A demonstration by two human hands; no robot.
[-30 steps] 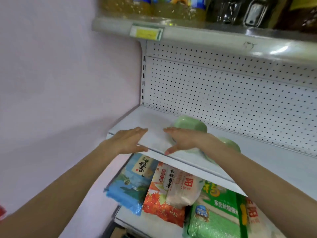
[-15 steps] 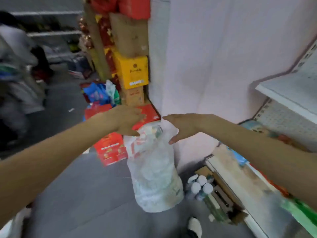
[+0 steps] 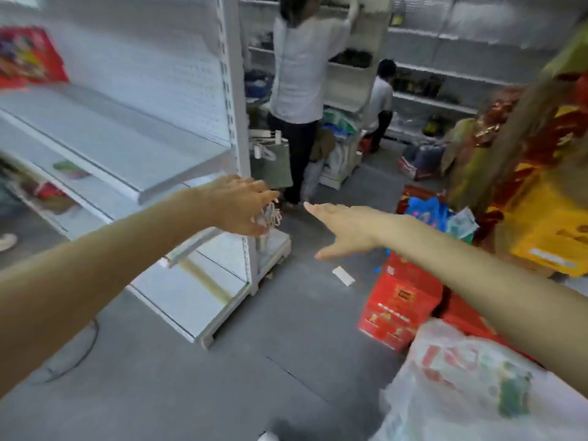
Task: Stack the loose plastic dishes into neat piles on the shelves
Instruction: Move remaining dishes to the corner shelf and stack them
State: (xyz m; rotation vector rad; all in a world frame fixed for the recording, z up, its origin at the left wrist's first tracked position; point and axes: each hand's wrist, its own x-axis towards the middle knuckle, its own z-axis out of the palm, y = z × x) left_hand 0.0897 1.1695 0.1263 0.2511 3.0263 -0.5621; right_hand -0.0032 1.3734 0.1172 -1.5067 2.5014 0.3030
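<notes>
Grey floor (image 3: 191,377) is laid plain, with a thin seam running across it. A white shelving unit (image 3: 152,173) is set at left, built with a perforated back panel (image 3: 152,68), a slotted upright post (image 3: 235,90) and flat metal shelves. The far wall is lined with more white shelving (image 3: 445,43), partly stocked with dark goods. Two people are seen there: one standing in a white top (image 3: 299,65), one crouched (image 3: 380,100) beside. Red cartons (image 3: 401,300) are piled on the floor at right, with a yellow box (image 3: 547,237) stacked behind. A white slip (image 3: 343,276) is left on the floor. Lighting is even; detail is blurred.
</notes>
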